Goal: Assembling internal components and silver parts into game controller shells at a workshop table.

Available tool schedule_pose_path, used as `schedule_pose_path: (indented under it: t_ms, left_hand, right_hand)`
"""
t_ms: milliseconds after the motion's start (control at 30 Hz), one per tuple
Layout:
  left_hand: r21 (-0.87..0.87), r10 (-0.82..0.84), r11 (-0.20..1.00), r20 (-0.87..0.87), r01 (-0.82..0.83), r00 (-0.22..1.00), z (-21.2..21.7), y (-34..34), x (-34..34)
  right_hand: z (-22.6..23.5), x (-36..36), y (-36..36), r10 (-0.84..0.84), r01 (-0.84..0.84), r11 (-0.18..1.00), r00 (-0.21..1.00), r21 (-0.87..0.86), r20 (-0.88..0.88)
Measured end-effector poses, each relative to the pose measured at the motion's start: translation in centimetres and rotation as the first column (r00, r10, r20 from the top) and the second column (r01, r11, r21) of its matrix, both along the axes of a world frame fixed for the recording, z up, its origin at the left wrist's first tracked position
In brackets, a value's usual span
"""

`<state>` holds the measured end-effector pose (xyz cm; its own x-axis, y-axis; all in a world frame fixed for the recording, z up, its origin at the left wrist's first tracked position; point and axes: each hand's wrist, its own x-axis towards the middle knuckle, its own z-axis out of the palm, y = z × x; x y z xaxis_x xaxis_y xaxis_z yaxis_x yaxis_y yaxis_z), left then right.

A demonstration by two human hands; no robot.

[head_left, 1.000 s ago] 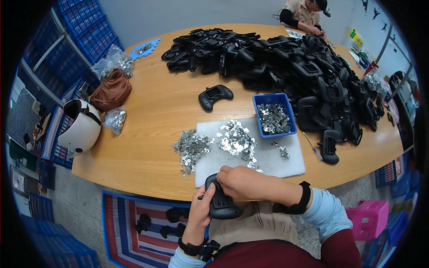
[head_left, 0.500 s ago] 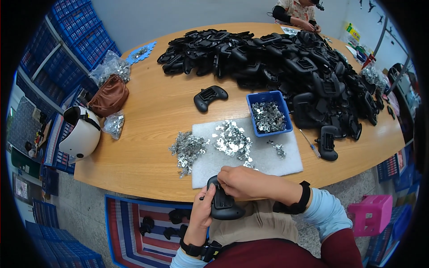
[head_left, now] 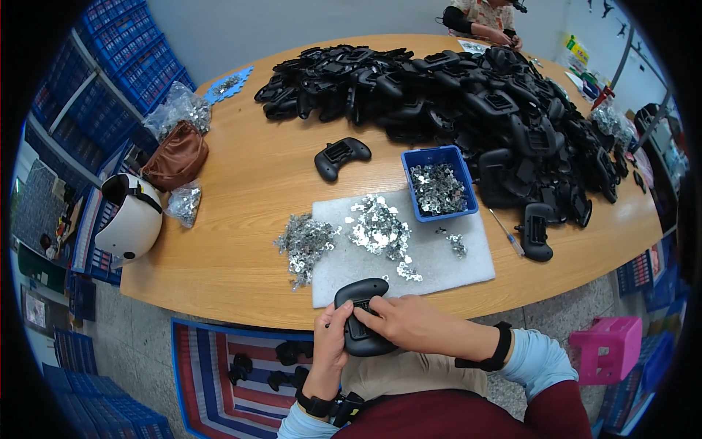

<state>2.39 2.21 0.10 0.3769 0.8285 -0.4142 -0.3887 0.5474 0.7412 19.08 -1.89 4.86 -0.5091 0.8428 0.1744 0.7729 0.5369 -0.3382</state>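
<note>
Many blue crates [head_left: 131, 47]: stacked plastic with lattice walls, at the far left; their printed strips are too small to read.
White helmet [head_left: 130, 223]: smooth, rounded shell with a black strap.
Brown bag [head_left: 175, 157]: soft, creased, leather-like, between a large clear plastic bag [head_left: 179, 110] and a small one [head_left: 184, 205], each holding shiny metal parts.
Striped sheet [head_left: 208, 373]: red, white and blue, below the table's near edge, dark pieces lying on it.
Left heap of clips [head_left: 303, 249]: small silvery metal pieces, tangled, partly on bare wood.
Left hand [head_left: 331, 342]: fingers wrapped firmly about one end of the held gamepad shell, thumb pressed on its face.
Held gamepad shell [head_left: 358, 290]: matte black plastic, two rounded lobes, rectangular recess in the middle; tilted, at the table's near edge above the person's lap.
Loose gamepad shell [head_left: 342, 159]: same recessed form, alone on the wood-grain tabletop [head_left: 241, 190].
White pad [head_left: 468, 256]: flat, soft-looking, bearing bright flat metal pieces [head_left: 380, 230].
Right hand [head_left: 413, 322]: fingers bent close together at the recess, touching the shell; whether they pinch a small part cannot be told.
Blue bin [head_left: 407, 183]: rigid, square-rimmed, filled with metal clips.
Shell pile [head_left: 490, 110]: black, curved, overlapping.
Pink stool [head_left: 605, 351]: moulded plastic with cut-out holes.
</note>
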Motion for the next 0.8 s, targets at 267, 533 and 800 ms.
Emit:
schedule_pose_path:
  t_ms: [267,533,800]
  left_hand:
    - [0.071,-0.089,0.993,-0.009,0.089,0.996,1.3,-0.3,0.8]
    - [0.094,-0.054,0.993,-0.101,0.064,0.993,0.8,-1.8,0.9]
    - [-0.013,0.010,1.000,0.061,-0.009,0.998,1.4,-2.0,1.0]
  right_hand:
    - [0.0,1.1,1.5,-0.517,0.420,0.855,0.742,-0.305,-0.427]
    - [-0.6,0.3,0.7,-0.560,0.392,0.827,0.639,-0.403,-0.527]
    - [-1.8,-0.4,-0.4,-0.591,0.407,0.805,0.609,-0.431,-0.529]
